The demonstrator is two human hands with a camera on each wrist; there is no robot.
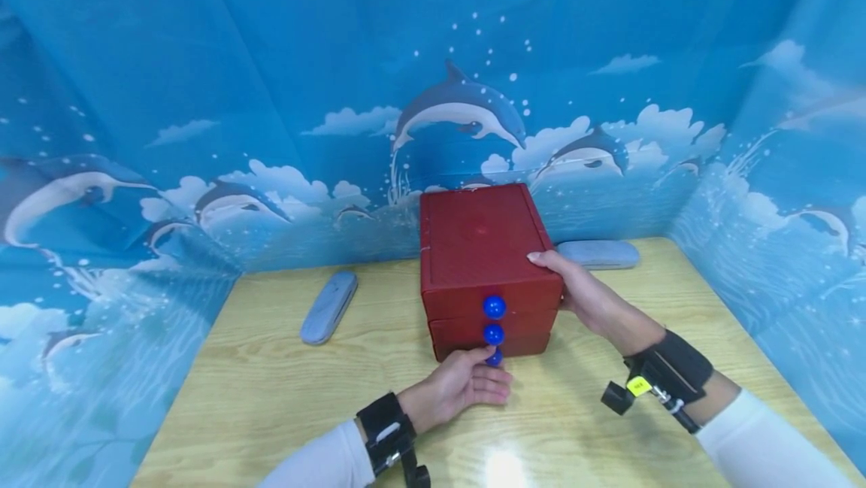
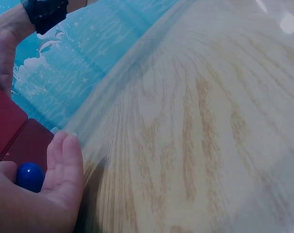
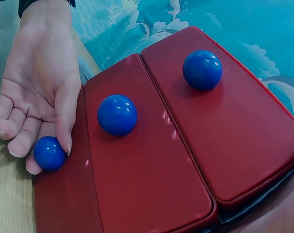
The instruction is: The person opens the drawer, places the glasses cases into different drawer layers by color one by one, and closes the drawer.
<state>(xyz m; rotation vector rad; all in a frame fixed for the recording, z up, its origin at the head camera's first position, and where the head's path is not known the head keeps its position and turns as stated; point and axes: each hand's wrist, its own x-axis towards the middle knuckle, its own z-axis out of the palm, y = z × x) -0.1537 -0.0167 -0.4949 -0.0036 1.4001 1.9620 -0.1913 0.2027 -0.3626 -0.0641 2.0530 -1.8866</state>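
Note:
A red box with three stacked drawers [image 1: 483, 240] stands on the table, a round blue knob on each front. My left hand [image 1: 463, 386] is at the lowest blue knob [image 3: 49, 153], pinching it between thumb and index finger; its other fingers extend loosely beside it. Above it are the middle knob [image 3: 117, 115] and the top knob [image 3: 202, 70], both untouched. My right hand [image 1: 598, 300] rests against the box's right side, thumb laid over the top edge. Its other fingers are mostly hidden in the head view. The drawers look closed.
A grey-blue oblong case [image 1: 328, 307] lies on the wooden table [image 1: 271, 390] left of the box. A similar case [image 1: 598, 254] lies at the back right, partly behind my right hand. A dolphin-print curtain [image 1: 304, 59] encloses the back and sides.

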